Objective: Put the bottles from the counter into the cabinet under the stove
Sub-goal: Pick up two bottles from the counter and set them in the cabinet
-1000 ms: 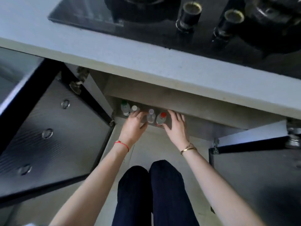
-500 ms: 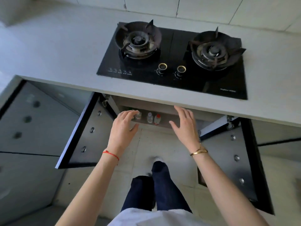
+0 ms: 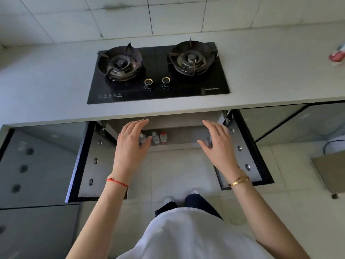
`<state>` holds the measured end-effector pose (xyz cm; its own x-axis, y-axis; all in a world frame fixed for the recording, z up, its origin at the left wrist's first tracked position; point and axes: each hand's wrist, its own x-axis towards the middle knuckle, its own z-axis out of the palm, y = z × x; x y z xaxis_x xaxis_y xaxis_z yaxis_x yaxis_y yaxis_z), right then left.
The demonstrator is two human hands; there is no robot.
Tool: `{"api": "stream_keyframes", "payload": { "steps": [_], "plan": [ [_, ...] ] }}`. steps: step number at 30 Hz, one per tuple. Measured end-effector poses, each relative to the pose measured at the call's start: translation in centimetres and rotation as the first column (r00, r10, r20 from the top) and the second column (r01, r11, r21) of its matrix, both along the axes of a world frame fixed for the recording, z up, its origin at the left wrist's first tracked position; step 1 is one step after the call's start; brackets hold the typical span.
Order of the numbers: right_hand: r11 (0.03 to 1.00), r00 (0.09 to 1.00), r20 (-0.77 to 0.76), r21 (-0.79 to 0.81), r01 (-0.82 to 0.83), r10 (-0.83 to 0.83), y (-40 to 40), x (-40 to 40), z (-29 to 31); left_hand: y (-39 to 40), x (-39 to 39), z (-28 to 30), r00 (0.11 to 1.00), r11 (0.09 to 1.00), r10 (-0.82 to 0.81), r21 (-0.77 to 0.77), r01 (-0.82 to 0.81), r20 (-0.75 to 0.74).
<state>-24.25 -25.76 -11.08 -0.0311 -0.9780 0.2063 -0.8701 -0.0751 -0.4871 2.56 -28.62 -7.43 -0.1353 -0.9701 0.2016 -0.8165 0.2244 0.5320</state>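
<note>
Small clear bottles stand in a row at the front of the cabinet floor [image 3: 183, 139] under the black stove [image 3: 158, 73]: a red-capped bottle [image 3: 163, 137], a white-capped bottle [image 3: 155, 137] and another bottle [image 3: 142, 139] partly hidden by my left hand. My left hand [image 3: 130, 146] hovers open in front of them, fingers apart, holding nothing. My right hand [image 3: 216, 146] is open too, near the right cabinet door [image 3: 242, 154]. Both doors stand wide open; the left door [image 3: 93, 161] swings out to the left.
The grey counter [image 3: 56, 81] surrounds the two-burner stove. A blurred red-and-white object [image 3: 337, 55] lies at the counter's far right edge. A grey box [image 3: 330, 171] sits on the floor at right. My legs and white top fill the bottom centre.
I have risen from a crouch, so the view pulled back and now shows the whole stove. Both hands have come away from the bottles and spread apart towards the open doors.
</note>
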Motion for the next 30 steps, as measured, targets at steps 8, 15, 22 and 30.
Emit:
{"api": "stream_keyframes", "payload": {
  "steps": [8, 15, 22, 30],
  "plan": [
    [0.978, 0.979, -0.014, -0.064, 0.2, -0.201, 7.9, -9.7, 1.1, 2.7, -12.2, 0.9, 0.973, 0.973, -0.232, -0.005, 0.232, -0.004],
    [0.929, 0.931, -0.017, -0.075, 0.363, -0.365, 17.1, -23.4, 1.7, 7.5, -28.2, 1.0, 0.908, 0.908, -0.418, -0.037, 0.417, -0.021],
    [0.869, 0.87, -0.001, -0.056, 0.492, -0.493, 24.6, -38.3, 2.7, 12.5, -44.4, 1.2, 0.858, 0.865, -0.502, -0.064, 0.497, -0.108],
    [0.815, 0.816, 0.035, -0.046, 0.577, -0.576, 26.3, -51.0, 3.0, 13.0, -56.5, 1.9, 0.83, 0.836, -0.549, -0.049, 0.547, -0.102]
  ]
}}
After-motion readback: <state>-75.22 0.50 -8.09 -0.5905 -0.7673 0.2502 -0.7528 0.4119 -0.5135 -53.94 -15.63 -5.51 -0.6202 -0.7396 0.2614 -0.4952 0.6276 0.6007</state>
